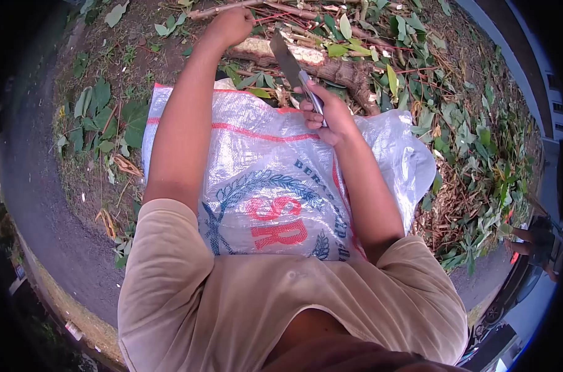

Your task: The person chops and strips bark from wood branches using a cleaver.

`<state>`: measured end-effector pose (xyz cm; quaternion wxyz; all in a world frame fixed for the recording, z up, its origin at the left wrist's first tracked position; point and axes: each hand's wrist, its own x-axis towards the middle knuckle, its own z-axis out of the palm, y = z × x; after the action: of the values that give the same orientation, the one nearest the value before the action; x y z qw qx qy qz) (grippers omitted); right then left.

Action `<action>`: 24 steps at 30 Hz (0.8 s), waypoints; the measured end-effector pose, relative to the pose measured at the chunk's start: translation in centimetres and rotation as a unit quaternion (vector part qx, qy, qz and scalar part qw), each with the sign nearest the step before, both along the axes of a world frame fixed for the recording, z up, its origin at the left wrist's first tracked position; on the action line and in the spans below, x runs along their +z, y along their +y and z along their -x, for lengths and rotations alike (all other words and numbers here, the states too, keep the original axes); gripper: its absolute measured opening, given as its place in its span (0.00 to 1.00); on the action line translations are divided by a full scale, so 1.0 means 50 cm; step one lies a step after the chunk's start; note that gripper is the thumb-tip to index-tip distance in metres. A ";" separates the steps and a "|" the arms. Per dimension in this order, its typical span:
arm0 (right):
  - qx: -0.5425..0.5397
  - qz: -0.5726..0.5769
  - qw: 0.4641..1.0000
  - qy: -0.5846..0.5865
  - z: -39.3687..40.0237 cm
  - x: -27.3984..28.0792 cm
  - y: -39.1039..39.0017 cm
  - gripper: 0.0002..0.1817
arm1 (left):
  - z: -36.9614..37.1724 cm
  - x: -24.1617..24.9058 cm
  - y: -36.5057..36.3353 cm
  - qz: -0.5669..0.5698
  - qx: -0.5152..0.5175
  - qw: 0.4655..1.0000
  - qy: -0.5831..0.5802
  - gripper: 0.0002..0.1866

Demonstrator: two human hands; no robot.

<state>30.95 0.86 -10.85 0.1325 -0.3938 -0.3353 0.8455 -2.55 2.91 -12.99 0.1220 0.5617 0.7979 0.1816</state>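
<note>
My left hand [230,27] is stretched far forward, its fingers closed at the end of a thin red leaf stem [270,17]; the grip itself is partly hidden. A knife [287,61] with a broad dark blade and a grey handle is in my right hand [331,113], fingers wrapped around the handle. Its blade points forward and slightly left, over a thick cut log [318,62] with pale stripped wood. A white woven sack [269,155] with red and blue print is spread over my lap, beneath both forearms.
Cut branches [362,31] and green leaves [467,124] lie heaped ahead and to the right. Wood chips [445,214] cover ground beside the sack. Paved road [46,186] curves along the left. At the far right is another person [535,242] near a parked vehicle [510,297].
</note>
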 end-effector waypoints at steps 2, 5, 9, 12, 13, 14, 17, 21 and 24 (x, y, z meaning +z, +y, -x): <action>-0.025 0.061 0.998 0.015 -0.010 -0.016 -0.008 0.21 | -0.008 0.011 -0.011 -0.007 -0.006 1.000 -0.007 0.13; -0.096 0.034 0.995 0.014 -0.026 -0.021 -0.001 0.20 | -0.019 0.017 -0.024 -0.021 -0.006 1.000 -0.016 0.13; -0.181 0.010 0.983 0.014 -0.031 -0.022 0.004 0.18 | -0.013 0.040 -0.014 -0.033 -0.021 0.999 -0.033 0.14; -0.144 -0.041 0.988 -0.031 -0.003 -0.037 -0.032 0.17 | -0.013 0.033 -0.008 -0.047 -0.028 0.998 -0.027 0.14; -0.076 -0.046 0.995 -0.053 0.007 -0.040 -0.044 0.17 | -0.016 0.034 -0.008 -0.062 -0.030 0.997 -0.019 0.14; -0.007 -0.051 0.996 -0.074 0.015 -0.041 -0.053 0.17 | -0.019 0.038 -0.006 -0.079 -0.031 0.996 -0.011 0.15; 0.104 -0.060 0.992 -0.039 0.036 -0.053 -0.070 0.17 | -0.042 0.076 -0.021 -0.089 -0.018 0.995 -0.030 0.15; 0.060 -0.112 0.991 -0.044 0.047 -0.071 -0.086 0.17 | -0.043 0.086 -0.035 -0.084 -0.002 0.995 -0.045 0.16; -0.041 -0.103 0.994 -0.024 0.042 -0.089 -0.085 0.18 | -0.054 0.105 -0.045 -0.088 0.012 0.996 -0.030 0.16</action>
<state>28.83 -3.37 -15.28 0.1988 -0.4120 -0.4075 0.7904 0.15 0.68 -7.76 0.0943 0.5551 0.7814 0.2691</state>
